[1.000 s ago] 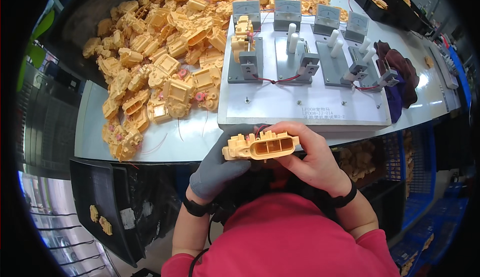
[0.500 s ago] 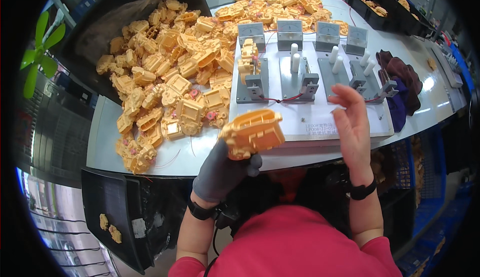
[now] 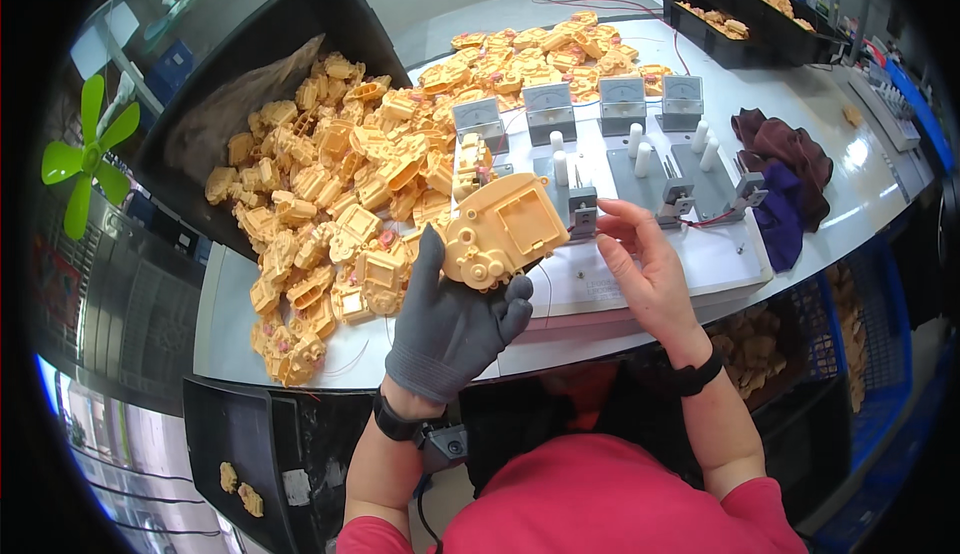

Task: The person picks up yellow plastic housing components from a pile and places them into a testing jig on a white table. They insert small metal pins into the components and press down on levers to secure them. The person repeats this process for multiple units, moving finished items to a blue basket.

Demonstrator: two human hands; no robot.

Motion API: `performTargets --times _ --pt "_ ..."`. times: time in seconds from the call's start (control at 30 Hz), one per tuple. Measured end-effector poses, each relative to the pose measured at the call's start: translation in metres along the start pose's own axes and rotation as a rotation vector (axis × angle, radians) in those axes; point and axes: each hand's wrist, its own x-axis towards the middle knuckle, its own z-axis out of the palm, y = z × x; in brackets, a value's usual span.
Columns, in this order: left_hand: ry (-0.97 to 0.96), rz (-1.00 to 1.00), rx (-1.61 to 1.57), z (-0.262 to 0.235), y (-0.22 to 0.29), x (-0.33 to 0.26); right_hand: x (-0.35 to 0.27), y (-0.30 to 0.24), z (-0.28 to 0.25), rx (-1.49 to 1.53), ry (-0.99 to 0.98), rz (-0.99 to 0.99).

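Note:
In my grey-gloved left hand (image 3: 455,329) I hold a tan plastic housing (image 3: 510,229), raised over the front of the table. Its face has a square recess at one side and round gear-like bosses at the other. My bare right hand (image 3: 645,274) is to the right of it, fingers slightly curled and apart, with nothing in them. Behind my hands stands a white board (image 3: 625,289) carrying several grey fixtures (image 3: 640,189) with white pegs. Along its back edge are small analog meters (image 3: 622,104). Another tan housing (image 3: 472,164) rests on the leftmost fixture.
A large heap of tan housings (image 3: 340,174) spills from a tipped black bin (image 3: 365,14) on the left. Black trays (image 3: 700,39) and a bundled dark cloth (image 3: 785,164) are on the right. A black box (image 3: 225,424) hangs below the left table edge.
My left hand has turned the housing so its recessed face shows, and lifted it slightly. My right hand has moved left and lower, closer to it. The whole view has shifted.

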Motion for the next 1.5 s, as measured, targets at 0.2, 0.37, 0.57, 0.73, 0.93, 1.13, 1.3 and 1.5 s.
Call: performTargets --times 0.2,0.37,0.57,0.73,0.93,1.13,1.3,1.5 --pt "0.019 -0.013 0.016 0.009 -0.001 0.007 0.006 -0.008 0.003 0.110 -0.062 0.082" --pt "0.053 0.003 0.050 0.009 0.007 0.012 0.008 -0.012 0.014 0.242 -0.061 0.119" --pt "0.062 0.219 0.524 0.029 0.026 0.020 0.008 -0.003 0.013 0.287 -0.077 0.114" --pt "0.099 0.424 1.691 0.059 0.069 0.052 0.005 -0.006 0.014 0.187 -0.063 0.018" --pt "0.102 0.194 1.984 0.071 0.091 0.094 0.004 -0.005 0.017 0.133 -0.017 -0.102" --pt "0.098 0.049 1.917 0.071 0.087 0.116 0.004 -0.003 0.014 0.107 -0.002 -0.138" --pt "0.094 0.120 2.208 0.077 0.081 0.123 0.003 -0.004 0.015 0.085 0.004 -0.141" --pt "-0.286 0.425 2.566 0.080 0.055 0.133 0.005 -0.004 0.012 0.059 0.031 -0.156"
